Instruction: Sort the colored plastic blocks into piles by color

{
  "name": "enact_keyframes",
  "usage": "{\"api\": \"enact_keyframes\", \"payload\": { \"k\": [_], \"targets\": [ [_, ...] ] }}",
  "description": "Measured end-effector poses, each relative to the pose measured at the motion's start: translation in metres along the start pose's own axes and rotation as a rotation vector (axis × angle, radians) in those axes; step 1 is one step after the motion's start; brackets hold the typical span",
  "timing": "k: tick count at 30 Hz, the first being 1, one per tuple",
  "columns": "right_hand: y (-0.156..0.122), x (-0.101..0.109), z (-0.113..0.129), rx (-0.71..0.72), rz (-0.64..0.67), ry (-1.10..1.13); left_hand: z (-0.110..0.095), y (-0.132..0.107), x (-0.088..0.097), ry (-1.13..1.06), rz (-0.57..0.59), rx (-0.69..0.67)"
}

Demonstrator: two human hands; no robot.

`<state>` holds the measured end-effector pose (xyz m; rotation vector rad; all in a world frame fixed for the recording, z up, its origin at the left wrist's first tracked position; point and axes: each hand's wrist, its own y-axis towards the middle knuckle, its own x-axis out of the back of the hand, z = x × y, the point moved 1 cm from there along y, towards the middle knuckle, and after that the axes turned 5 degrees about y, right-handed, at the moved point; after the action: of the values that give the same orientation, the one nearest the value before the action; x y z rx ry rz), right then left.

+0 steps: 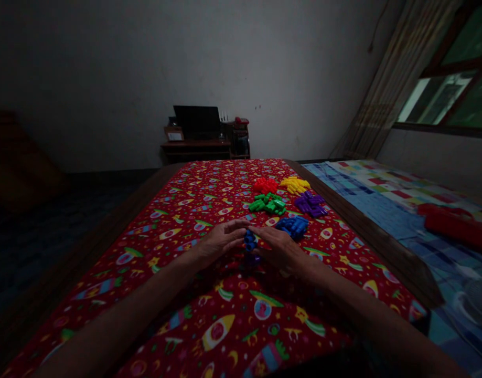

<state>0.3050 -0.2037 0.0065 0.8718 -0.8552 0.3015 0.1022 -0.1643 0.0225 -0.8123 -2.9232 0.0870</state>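
Note:
Both my hands rest on a red cloth with rocket prints (209, 310) that covers a table. My left hand (219, 241) and my right hand (278, 248) meet fingertip to fingertip around a small stack of plastic pieces (249, 245), blue on top and purple below. Both hands pinch it from either side. Just beyond my right hand lies a pile of blue pieces (292, 226). Farther back sit piles of green pieces (268, 204), purple pieces (310, 204), red pieces (265, 185) and yellow pieces (295, 185).
The table's dark wooden edge (366, 226) runs along the right. Beside it lies a bed with a checked blue sheet (386, 207) and a red roll (457, 226). A low desk with a dark screen (197, 123) stands at the far wall. A curtained window (445, 94) is at right.

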Motion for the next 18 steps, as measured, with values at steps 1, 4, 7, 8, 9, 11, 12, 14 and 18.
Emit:
{"api": "enact_keyframes", "payload": {
  "k": [1,4,7,8,9,11,12,14,18],
  "targets": [
    [-0.001,-0.001,0.001,0.005,-0.002,-0.001,0.001,-0.001,-0.001,0.006,0.005,-0.001],
    [-0.001,0.000,0.004,0.031,-0.018,-0.016,0.001,-0.001,-0.004,0.043,0.039,-0.020],
    [0.001,0.019,0.003,-0.009,-0.029,-0.092,-0.002,0.000,-0.004,0.204,0.036,-0.105],
    [0.000,0.030,0.000,-0.058,-0.025,-0.132,-0.005,-0.001,-0.003,0.310,0.019,-0.144],
    [-0.001,0.044,-0.004,-0.121,-0.019,-0.178,-0.007,-0.002,-0.003,0.435,0.008,-0.185],
    [-0.007,0.077,-0.017,-0.271,0.015,-0.263,-0.011,-0.007,-0.002,0.682,0.037,-0.260],
    [-0.011,0.093,-0.024,-0.345,0.052,-0.289,-0.012,-0.010,-0.003,0.776,0.075,-0.291],
    [-0.019,0.118,-0.038,-0.493,0.165,-0.300,-0.009,-0.016,-0.005,0.901,0.157,-0.337],
    [-0.029,0.136,-0.053,-0.670,0.301,-0.273,0.013,-0.021,-0.009,1.071,0.192,-0.365]
  ]
}}
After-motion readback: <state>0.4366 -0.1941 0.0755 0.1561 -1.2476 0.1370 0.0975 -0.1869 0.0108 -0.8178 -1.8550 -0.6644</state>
